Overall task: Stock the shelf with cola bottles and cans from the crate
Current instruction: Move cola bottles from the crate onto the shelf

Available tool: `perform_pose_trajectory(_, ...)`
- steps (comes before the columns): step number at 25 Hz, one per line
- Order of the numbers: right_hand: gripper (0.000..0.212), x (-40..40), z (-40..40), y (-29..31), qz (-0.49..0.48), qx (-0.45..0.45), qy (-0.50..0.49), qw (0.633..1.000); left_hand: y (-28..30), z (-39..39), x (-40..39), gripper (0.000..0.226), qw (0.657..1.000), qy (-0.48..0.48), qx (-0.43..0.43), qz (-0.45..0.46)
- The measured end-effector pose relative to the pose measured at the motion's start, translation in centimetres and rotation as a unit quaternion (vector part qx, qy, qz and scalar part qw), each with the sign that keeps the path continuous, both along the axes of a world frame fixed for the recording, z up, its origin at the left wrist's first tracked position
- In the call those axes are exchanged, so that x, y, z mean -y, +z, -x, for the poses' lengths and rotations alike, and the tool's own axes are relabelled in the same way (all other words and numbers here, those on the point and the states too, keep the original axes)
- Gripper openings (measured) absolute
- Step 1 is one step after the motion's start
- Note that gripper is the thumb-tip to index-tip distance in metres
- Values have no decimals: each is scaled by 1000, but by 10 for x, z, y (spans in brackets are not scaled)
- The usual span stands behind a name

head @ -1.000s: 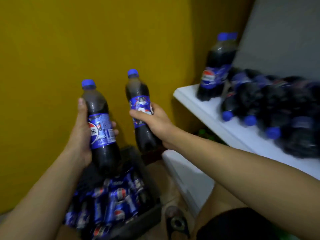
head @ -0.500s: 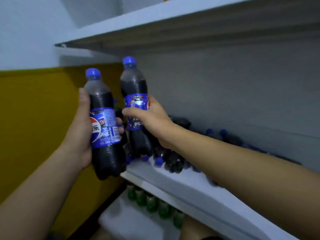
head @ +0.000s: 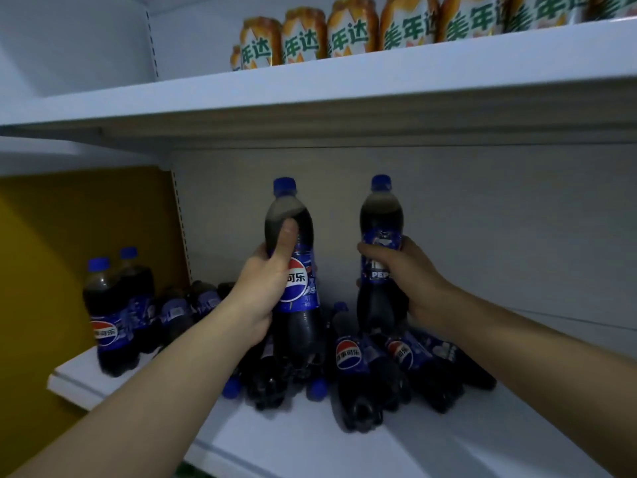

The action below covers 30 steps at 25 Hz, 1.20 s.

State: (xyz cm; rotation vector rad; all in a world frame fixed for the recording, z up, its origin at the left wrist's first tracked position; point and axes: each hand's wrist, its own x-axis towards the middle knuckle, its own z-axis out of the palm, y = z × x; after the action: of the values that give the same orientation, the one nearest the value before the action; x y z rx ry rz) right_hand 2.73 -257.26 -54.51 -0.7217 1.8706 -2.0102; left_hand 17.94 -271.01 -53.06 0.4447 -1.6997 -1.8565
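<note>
White shelving filled the view, with a yellow wall (head: 69,236) to the left. Nearest the camera, two bare forearms reached in over the front edge of the white shelf (head: 310,439). The left hand (head: 265,288) was wrapped around the label of an upright cola bottle (head: 293,270), thumb pressed up along its dark shoulder, blue cap on top. The right hand (head: 403,270) gripped a second cola bottle (head: 379,253) around its blue label, also upright, apart from the first. Both bottles were held just above a heap of lying cola bottles (head: 362,367), strewn on their sides across the shelf with blue caps pointing various ways; whether the held bottles' bases touched the heap could not be told. Farther left, two standing cola bottles (head: 110,315) stood near the shelf's end. Behind everything ran the grey back panel (head: 482,219). Above, an upper shelf (head: 344,94) carried a row of orange soda bottles (head: 344,32) with green lettering.
</note>
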Motion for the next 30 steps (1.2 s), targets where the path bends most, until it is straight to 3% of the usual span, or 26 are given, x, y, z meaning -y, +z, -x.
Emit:
perform_pose_trajectory(2, 70, 0, 14, -6, -47, 21, 12, 999, -8, 13, 7, 61, 999, 15, 28, -35)
perform_pose_trajectory(4, 67, 12, 24, -17, -105, 50, 35, 993, -16, 24, 21, 68, 993, 32, 59, -94)
perform_pose_trajectory(7, 93, 46, 33, -36, -187, 73, 77, 977, -23, 31, 39, 79, 981, 73, 67, -165)
perform_pose_trajectory(10, 86, 85, 34, -53, -277, -1, 71, 958, -32, 28, 55, 74, 977, 102, 75, -172)
perform_pose_trajectory(13, 93, 115, 37, -69, -379, -108, 38, 918, -40, 16, 67, 56, 980, 96, 90, -148)
perform_pose_trajectory(17, 93, 132, 24, -79, -467, -191, -11, 863, -42, 2, 77, 50, 982, 100, 98, -126)
perform_pose_trajectory(21, 93, 136, 16, -85, -456, -184, -16, 870, -48, -1, 89, 57, 982, 119, 94, -113)
perform_pose_trajectory(25, 93, 123, 17, -93, -448, -245, -14, 860, -55, -4, 89, 57, 980, 121, 85, -135)
perform_pose_trajectory(30, 81, 109, 22, -96, -371, -252, 25, 893, -67, -1, 90, 66, 974, 132, 84, -165)
